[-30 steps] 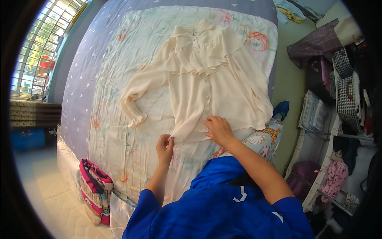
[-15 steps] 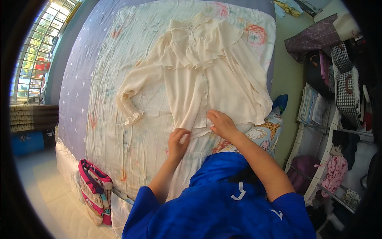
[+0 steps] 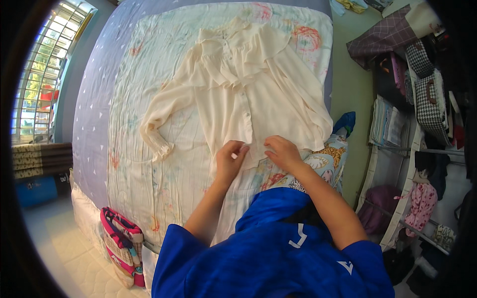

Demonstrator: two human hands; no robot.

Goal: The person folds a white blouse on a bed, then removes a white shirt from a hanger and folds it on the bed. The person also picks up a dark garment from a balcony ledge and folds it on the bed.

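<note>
A cream blouse (image 3: 278, 107) lies spread front up on the bed, its collar away from me. It has a ruffled yoke and a buttoned front strip. Its left-side sleeve is bent outward, with a gathered cuff. Thumb and fingertips of my left hand (image 3: 229, 163) pinch the blouse at the lower end of the button strip. Close to its right, my right hand (image 3: 286, 157) rests over the hem, fingers bent with a gap between thumb and forefinger. Nothing shows between those fingers.
Under the blouse is a pale floral sheet (image 3: 134, 149) on a purple mattress cover (image 3: 92, 114). Patterned bedding (image 3: 328, 161) lies by my right forearm. A pink folded textile (image 3: 121, 246) stands at the bed's near left corner. Shelving with bags and clothes (image 3: 415, 159) lines the right side.
My left hand has moved right and farther up, onto the end of the button strip. My right hand has shifted slightly right. The whole view has shifted a little.
</note>
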